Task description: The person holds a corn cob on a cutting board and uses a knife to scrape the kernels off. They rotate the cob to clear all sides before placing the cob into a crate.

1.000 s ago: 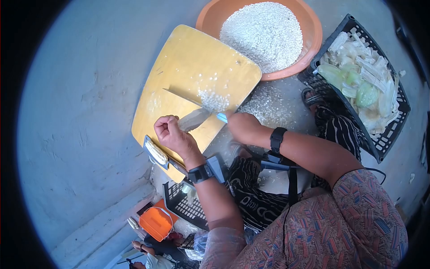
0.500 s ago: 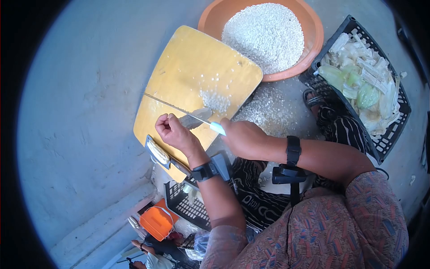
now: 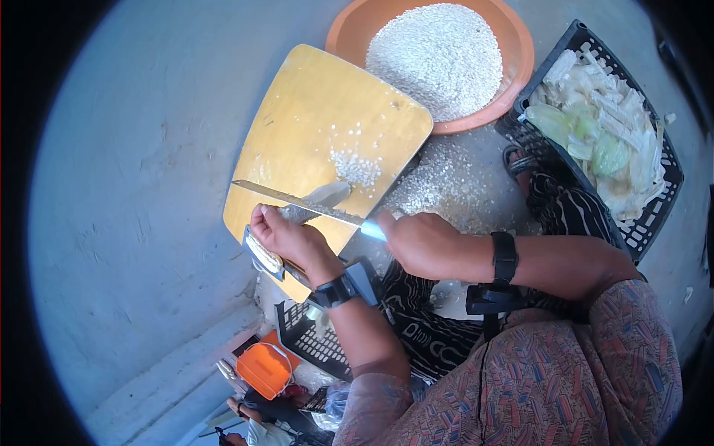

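My right hand (image 3: 422,241) is wrapped round the light blue handle of a long knife (image 3: 297,201), whose blade reaches left across the yellow board (image 3: 327,111). My left hand (image 3: 286,236) has curled fingers beside a grey stone-like piece (image 3: 329,195) near the blade; what its fingers hold, if anything, is hidden. Small white bits (image 3: 355,168) lie on the board. Below my left hand, a pale cob (image 3: 264,254) rests on the broad blade of a second knife at the board's edge.
An orange basin (image 3: 524,67) of white kernels stands beyond the board. At the right is a black crate (image 3: 576,33) of husks. Another black crate (image 3: 316,342), an orange bucket (image 3: 264,369) and another person's arm (image 3: 239,409) show at lower left. White bits litter the floor.
My right hand and the knife handle have moved down and slightly right. The blade now lies lower over the board, with its flat side showing. My left hand has shifted slightly down.
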### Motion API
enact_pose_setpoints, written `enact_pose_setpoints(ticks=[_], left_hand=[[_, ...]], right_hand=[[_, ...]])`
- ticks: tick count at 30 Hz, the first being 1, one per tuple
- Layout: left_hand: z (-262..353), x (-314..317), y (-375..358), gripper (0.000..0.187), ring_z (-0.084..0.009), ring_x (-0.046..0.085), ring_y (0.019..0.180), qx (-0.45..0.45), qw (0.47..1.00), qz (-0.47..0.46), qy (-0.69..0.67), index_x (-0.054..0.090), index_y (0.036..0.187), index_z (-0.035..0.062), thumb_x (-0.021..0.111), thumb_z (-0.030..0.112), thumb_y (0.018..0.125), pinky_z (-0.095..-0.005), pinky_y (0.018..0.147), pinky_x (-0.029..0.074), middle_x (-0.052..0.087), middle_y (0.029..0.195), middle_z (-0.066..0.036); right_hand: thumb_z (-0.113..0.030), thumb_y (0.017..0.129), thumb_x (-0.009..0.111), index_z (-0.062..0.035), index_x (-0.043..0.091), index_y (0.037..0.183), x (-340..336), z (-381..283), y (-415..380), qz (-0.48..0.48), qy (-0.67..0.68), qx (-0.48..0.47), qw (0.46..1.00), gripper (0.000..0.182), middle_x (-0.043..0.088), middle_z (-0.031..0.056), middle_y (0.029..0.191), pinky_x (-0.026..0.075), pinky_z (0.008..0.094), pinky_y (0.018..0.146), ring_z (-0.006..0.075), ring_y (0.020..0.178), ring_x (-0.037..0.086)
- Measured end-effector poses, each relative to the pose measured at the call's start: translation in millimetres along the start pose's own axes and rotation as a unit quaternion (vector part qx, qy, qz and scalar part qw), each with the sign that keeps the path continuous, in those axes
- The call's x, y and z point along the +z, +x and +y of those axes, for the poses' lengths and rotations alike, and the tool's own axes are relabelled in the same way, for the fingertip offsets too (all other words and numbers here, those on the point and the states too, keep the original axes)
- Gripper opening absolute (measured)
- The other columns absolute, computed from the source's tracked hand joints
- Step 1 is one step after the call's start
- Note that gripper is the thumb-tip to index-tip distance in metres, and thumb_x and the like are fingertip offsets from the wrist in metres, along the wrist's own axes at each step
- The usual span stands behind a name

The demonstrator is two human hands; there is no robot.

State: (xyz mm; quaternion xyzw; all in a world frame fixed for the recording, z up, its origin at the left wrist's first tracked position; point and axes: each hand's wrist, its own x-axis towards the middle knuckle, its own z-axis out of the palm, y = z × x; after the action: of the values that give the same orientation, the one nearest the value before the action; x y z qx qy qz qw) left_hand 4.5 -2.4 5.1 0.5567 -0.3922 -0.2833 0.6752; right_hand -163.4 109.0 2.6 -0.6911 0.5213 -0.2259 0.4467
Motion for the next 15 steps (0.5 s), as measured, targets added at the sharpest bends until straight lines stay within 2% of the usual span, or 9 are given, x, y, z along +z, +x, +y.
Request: enact_pose_setpoints(ticks=[4, 7, 12, 15], left_hand=[[-3.0, -5.0, 3.7, 0.006, -0.0087, 0.046, 0.075, -0.020, 0.999, 0.009, -0.033, 0.048, 0.087, 0.0043, 0.051, 0.010, 0.087, -0.0237, 0.068, 0.040, 0.049, 0.081, -0.003], [-7.7, -0.2, 2.5, 0.007, -0.0081, 0.046, 0.072, 0.020, 1.000, 0.003, -0.009, 0.048, 0.086, 0.0048, 0.053, 0.010, 0.087, -0.0221, 0.066, 0.040, 0.049, 0.078, -0.001], [-1.6, 12.8, -8.4, 0.009, -0.0050, 0.043, 0.062, 0.036, 0.999, -0.008, 0.017, 0.048, 0.084, 0.0045, 0.057, 0.006, 0.085, -0.0175, 0.055, 0.036, 0.048, 0.071, 0.002], [-0.7, 12.5, -11.3, 0.009, -0.0040, 0.042, 0.061, 0.032, 0.998, -0.033, 0.031, 0.048, 0.084, 0.0043, 0.057, 0.005, 0.085, -0.0171, 0.053, 0.034, 0.047, 0.070, 0.002]], right_hand=[[-0.013, 0.083, 0.050, 0.0049, 0.043, 0.095, -3.4, -3.4, -2.8, -0.002, -0.001, -0.003, 1.000, 0.022, 0.058, 0.0205, 0.062, 0.046, 0.0464, 0.056, 0.0389, 0.060, 0.059], [-0.010, 0.081, 0.050, 0.0055, 0.043, 0.095, -3.7, -3.8, -2.8, -0.006, -0.008, 0.002, 1.000, 0.022, 0.058, 0.0207, 0.062, 0.047, 0.0461, 0.056, 0.0385, 0.061, 0.060], [-0.003, 0.076, 0.050, 0.0066, 0.045, 0.095, -6.8, -3.1, 12.8, 0.008, 0.005, 0.008, 1.000, 0.022, 0.058, 0.0218, 0.064, 0.047, 0.0451, 0.055, 0.0380, 0.062, 0.061], [-0.004, 0.076, 0.049, 0.0067, 0.046, 0.094, 3.1, 3.2, 31.1, 0.033, 0.005, 0.027, 0.999, 0.021, 0.059, 0.0219, 0.066, 0.048, 0.0451, 0.056, 0.0379, 0.063, 0.061]])
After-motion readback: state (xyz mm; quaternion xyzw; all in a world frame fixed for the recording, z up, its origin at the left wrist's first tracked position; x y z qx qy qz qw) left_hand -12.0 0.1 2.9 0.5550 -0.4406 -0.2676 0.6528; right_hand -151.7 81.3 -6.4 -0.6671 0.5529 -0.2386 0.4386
